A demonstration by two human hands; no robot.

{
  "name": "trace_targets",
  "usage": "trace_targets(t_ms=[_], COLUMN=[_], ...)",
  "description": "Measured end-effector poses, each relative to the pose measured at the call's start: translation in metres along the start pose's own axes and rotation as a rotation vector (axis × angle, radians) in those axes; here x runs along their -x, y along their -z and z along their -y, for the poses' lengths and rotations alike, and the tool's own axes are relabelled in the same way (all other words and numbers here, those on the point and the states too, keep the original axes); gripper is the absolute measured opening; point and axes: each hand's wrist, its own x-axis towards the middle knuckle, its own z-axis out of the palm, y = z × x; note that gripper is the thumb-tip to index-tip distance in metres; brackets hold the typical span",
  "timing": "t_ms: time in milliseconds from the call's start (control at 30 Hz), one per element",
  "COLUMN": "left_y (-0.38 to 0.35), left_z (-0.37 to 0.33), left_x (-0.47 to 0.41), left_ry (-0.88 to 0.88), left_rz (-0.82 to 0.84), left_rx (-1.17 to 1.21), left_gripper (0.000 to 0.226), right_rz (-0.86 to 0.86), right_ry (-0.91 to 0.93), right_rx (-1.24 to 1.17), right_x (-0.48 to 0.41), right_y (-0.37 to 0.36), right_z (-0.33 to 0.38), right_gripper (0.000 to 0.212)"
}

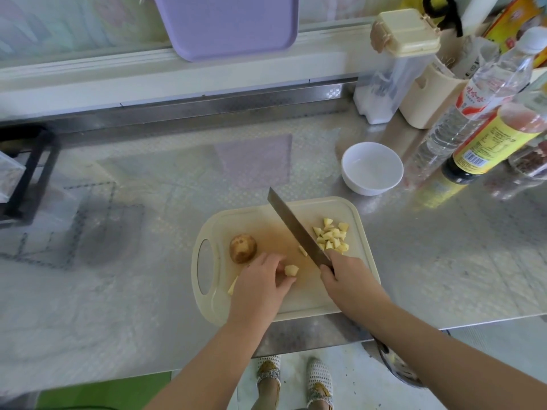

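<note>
Where the potato piece [291, 270] lies: on the front middle of the cutting board [302, 300], at the fingertips of the left hand.
Left hand [260, 279]: the fingers are bent down and pinch the potato piece from its left side, so it is held steady on the board.
Right hand [346, 273]: wrapped around the handle of the knife, over the front right part of the board.
Knife [297, 229]: the blade slants from the handle toward the back edge of the board. It seems lifted, to the right of the held piece and not touching it.
Diced potato [331, 236]: a small heap on the back right part of the board, just right of the blade.
Unpeeled potato chunk [242, 248]: on the left part of the board, near the handle hole.
Step in hand: I judge this is the dicing of the potato, between two cuts. Part is already in cubes and the brown chunk is not yet cut.
Next move: the blade should come over the held piece and go straight down, with the fingertips kept back from the cutting line. The piece is small and may roll.
White bowl [372, 168]: just behind the back right corner of the board.
Sauce bottle [491, 143]: farther to the right of the board, beyond the bowl.
</note>
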Motion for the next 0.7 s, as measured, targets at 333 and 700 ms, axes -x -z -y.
trace_targets(t_ms=[333, 700], left_y=[0.002, 0.0], left_z=[-0.003, -0.003], left_x=[-0.007, -0.006], left_ry=[0.067, 0.077], left_rz=[0.024, 0.022], left_rx=[0.003, -0.005], left_gripper=[0.014, 0.012], right_rz=[0.09, 0.098], right_ry=[0.04, 0.019], right_rx=[0.043, 0.053], right_x=[0.018, 0.018], right_y=[-0.008, -0.011], right_z=[0.005, 0.004], right_gripper=[0.017, 0.019])
